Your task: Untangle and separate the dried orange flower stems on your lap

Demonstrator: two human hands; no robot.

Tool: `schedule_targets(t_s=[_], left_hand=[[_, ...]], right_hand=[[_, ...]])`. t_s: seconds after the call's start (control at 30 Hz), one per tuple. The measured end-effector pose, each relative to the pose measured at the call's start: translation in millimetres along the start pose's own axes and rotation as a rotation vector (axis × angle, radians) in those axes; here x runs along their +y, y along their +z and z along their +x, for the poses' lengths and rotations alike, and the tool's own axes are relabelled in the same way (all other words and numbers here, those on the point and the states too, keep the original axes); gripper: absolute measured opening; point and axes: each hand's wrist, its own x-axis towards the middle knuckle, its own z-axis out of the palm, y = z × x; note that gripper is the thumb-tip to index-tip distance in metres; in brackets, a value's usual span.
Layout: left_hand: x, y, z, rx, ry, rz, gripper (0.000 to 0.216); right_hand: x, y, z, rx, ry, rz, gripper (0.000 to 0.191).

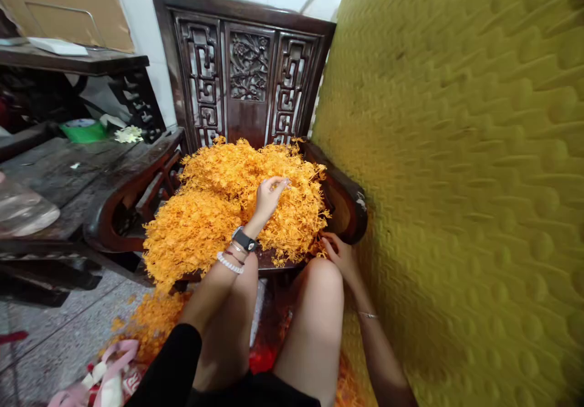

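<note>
A big heap of orange artificial flower sprigs (214,206) fills the seat of a dark carved wooden chair (249,60) in front of my knees. My left hand (269,195), with a watch and bracelets on the wrist, rests on top of the heap with its fingers curled into the sprigs. Low at the chair's front right corner, my right hand (340,253) has its fingers closed around a few sprigs at the heap's edge. What exactly the left fingers pinch is hidden among the flowers.
A tall yellow textured foam panel (456,182) stands close on the right. A dark wooden table (55,170) with a green tape roll (84,131) and a white flower is on the left. More orange sprigs (150,322) and a pink bag (107,376) lie on the floor.
</note>
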Motion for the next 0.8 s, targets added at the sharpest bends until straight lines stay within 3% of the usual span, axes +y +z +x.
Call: schedule_targets(t_s=[0.17,0.37,0.5,0.57,0.63,0.73,0.8], left_hand=[[8,9,13,-0.045,0.039,-0.031,0.024],[32,-7,15,-0.029,0.107,0.071,0.025],[38,-2,11,-0.146,0.156,0.146,0.032],[36,8,5,-0.183,0.154,0.124,0.035],[32,17,-2,-0.197,0.169,0.127,0.037],[29,15,-11,-0.327,0.248,0.230,0.034],[29,2,-15,-0.458,0.277,0.315,0.035]], right_hand=[[15,3,1,-0.123,-0.011,0.072,0.034],[16,-4,-3,-0.079,0.031,0.068,0.032],[-34,-8,-11,0.064,-0.005,0.047,0.031],[-72,-7,-3,0.272,-0.165,0.122,0.027],[-106,-4,17,0.367,-0.325,0.158,0.026],[-131,6,58,0.236,-0.319,0.215,0.027],[-132,16,80,0.024,-0.225,0.358,0.022]])
